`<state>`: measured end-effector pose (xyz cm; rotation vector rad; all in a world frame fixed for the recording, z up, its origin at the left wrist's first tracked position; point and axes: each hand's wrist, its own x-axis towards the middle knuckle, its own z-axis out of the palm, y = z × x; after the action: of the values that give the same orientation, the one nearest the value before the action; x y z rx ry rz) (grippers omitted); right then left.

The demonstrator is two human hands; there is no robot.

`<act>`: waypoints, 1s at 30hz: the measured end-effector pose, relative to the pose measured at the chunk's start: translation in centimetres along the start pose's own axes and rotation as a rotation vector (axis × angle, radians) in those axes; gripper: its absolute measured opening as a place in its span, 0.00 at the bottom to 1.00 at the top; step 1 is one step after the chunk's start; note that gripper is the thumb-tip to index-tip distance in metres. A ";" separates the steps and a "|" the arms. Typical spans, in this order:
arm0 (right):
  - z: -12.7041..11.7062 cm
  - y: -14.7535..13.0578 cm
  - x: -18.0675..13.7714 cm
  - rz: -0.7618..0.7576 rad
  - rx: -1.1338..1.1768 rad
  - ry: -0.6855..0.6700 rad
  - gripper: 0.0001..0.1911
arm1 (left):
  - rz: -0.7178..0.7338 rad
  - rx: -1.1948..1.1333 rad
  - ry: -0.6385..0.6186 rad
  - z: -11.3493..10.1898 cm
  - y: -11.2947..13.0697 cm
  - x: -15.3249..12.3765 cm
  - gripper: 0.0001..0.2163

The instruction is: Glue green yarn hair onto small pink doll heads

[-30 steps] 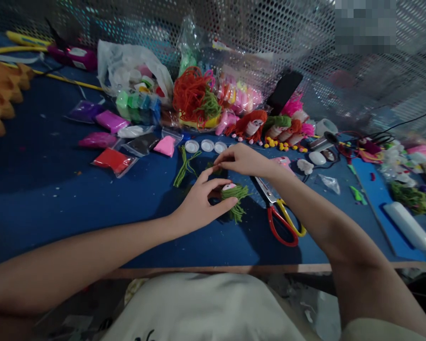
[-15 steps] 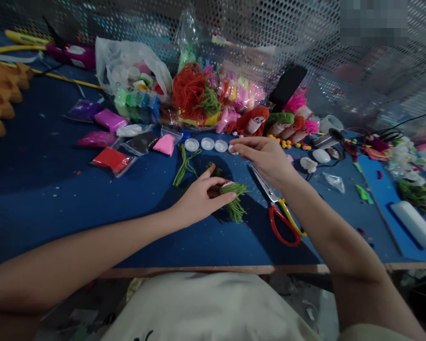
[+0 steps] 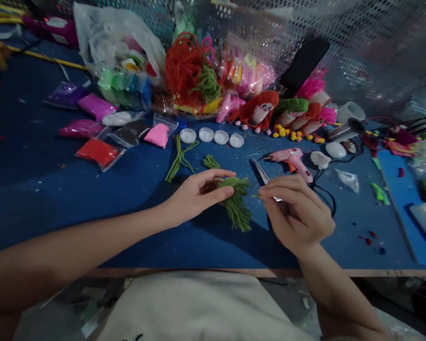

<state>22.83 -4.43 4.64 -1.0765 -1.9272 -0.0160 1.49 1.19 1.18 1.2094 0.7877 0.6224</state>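
Observation:
My left hand is closed around a bundle of green yarn, its cut strands fanning out to the right and down. Part of what sits inside the grip is hidden by the fingers. My right hand pinches a short green yarn strand between thumb and forefinger, a little right of the bundle. Beneath that hand lie scissors, with the blades showing and the handles mostly covered. Farther left on the table are a small green yarn bunch and some loose green strands.
Several white round caps form a row behind my hands. A pink glue gun lies to the right, before yarn-haired dolls. Colored clay packets lie at left. A heap of orange yarn stands at the back.
My right hand has moved from the white caps down and right, now pinching a short green strand over the scissors. The glue gun has come into view. My left hand keeps hold of the yarn bundle.

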 end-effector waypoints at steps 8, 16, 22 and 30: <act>0.0 -0.2 -0.3 -0.076 -0.007 -0.099 0.15 | -0.042 -0.099 -0.144 0.4 0.3 -0.4 0.19; 0.1 -0.1 -0.3 -0.107 -0.059 -0.146 0.17 | -0.005 -0.088 -0.154 0.4 0.2 -0.3 0.17; 0.3 0.0 -0.5 -0.121 -0.069 -0.147 0.15 | 0.024 -0.047 -0.167 0.2 -0.1 -0.3 0.18; 0.1 0.1 -0.8 -0.147 -0.093 -0.168 0.13 | 0.025 -0.027 -0.146 0.2 -0.4 -0.3 0.19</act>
<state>22.97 -4.84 3.97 -1.0213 -2.1726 -0.1006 1.52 0.74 0.86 1.2268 0.6408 0.5567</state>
